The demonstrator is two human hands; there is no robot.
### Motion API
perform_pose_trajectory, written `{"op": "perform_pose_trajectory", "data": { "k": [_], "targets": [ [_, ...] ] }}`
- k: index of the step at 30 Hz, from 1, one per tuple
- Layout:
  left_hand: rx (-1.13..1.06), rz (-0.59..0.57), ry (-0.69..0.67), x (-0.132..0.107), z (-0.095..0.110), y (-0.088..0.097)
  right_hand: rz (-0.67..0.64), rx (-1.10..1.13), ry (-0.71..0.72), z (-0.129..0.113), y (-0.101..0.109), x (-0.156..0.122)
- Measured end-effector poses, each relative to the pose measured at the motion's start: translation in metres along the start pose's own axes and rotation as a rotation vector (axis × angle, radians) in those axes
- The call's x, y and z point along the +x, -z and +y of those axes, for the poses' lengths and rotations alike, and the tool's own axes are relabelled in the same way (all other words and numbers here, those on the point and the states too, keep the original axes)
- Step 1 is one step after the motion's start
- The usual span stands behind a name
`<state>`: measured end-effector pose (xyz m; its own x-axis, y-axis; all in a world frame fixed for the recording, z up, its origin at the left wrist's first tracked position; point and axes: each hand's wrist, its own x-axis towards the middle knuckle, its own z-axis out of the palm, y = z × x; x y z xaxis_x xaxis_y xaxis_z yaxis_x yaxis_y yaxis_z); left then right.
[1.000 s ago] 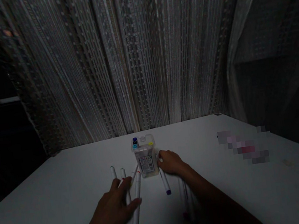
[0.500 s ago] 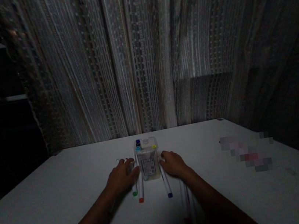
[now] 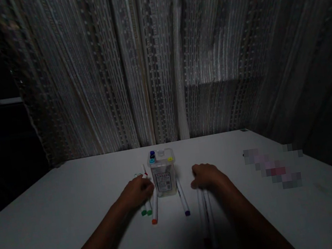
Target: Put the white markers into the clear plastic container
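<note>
Markers lie loose on both sides of a clear plastic marker box [image 3: 163, 177] that stands upright on the white table [image 3: 59, 222], with a few capped markers already standing inside it. The left hand [image 3: 138, 191] rests over a small bundle of markers [image 3: 146, 203] just left of the box, fingers curled down on them; whether it has them pinched or only lies on them, I cannot tell in this dim light. An orange-tipped marker [image 3: 154, 208] sits right beside that hand, its far end almost against the box. The right hand [image 3: 206, 175] is loosely curled over the far ends of two dark-tipped markers [image 3: 206, 217] that run back toward the body; again the grasp itself is not clear. Between the two hands, just off the box's right side, lies a purple-tipped marker [image 3: 182, 198], touched by neither.

Chief risk, as I judge it: the markers are round and smooth, so a partial grasp on a bundle could let one slip and roll across the table. The box is light and narrow, and a knuckle from the left hand so close to its wall could tip it and spill what is inside. Poor light also makes cap colours hard to read. A blurred patch [image 3: 273, 167] sits well off to the right.
</note>
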<state>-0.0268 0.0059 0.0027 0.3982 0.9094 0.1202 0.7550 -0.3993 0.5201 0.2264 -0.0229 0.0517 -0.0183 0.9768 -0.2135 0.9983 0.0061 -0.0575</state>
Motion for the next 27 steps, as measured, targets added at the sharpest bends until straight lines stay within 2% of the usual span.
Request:
{"op": "perform_pose_trajectory", "data": {
  "k": [3, 6, 8, 11, 13, 15, 19, 21, 24, 27],
  "targets": [
    [-0.092, -0.102, -0.092, -0.003, -0.004, 0.002, -0.008, 0.022, 0.032, -0.002, -0.005, 0.004],
    [-0.209, -0.14, -0.062, 0.003, -0.006, 0.005, 0.063, 0.043, 0.035, -0.005, -0.014, 0.011],
    [-0.201, -0.061, -0.032, 0.012, -0.007, 0.008, 0.141, 0.054, 0.037, -0.008, -0.021, 0.017],
    [-0.041, 0.092, 0.05, 0.023, -0.008, 0.009, 0.261, 0.113, 0.076, -0.013, -0.031, 0.025],
    [0.055, 0.114, 0.088, 0.027, -0.009, 0.006, 0.303, 0.173, 0.117, -0.017, -0.036, 0.028],
    [0.051, 0.106, 0.094, 0.026, -0.011, 0.001, 0.309, 0.212, 0.151, -0.02, -0.039, 0.03],
    [-0.207, 0.05, 0.052, 0.02, -0.016, -0.01, 0.321, 0.226, 0.183, -0.023, -0.041, 0.031],
    [-0.327, 0.066, 0.031, 0.019, -0.017, -0.014, 0.327, 0.228, 0.179, -0.023, -0.043, 0.033],
    [-0.46, 0.187, -0.004, 0.022, -0.015, -0.014, 0.332, 0.223, 0.159, -0.022, -0.045, 0.033],
    [-0.588, 0.316, -0.026, 0.027, -0.004, -0.007, 0.352, 0.228, 0.138, -0.022, -0.041, 0.033]
  ]
}}
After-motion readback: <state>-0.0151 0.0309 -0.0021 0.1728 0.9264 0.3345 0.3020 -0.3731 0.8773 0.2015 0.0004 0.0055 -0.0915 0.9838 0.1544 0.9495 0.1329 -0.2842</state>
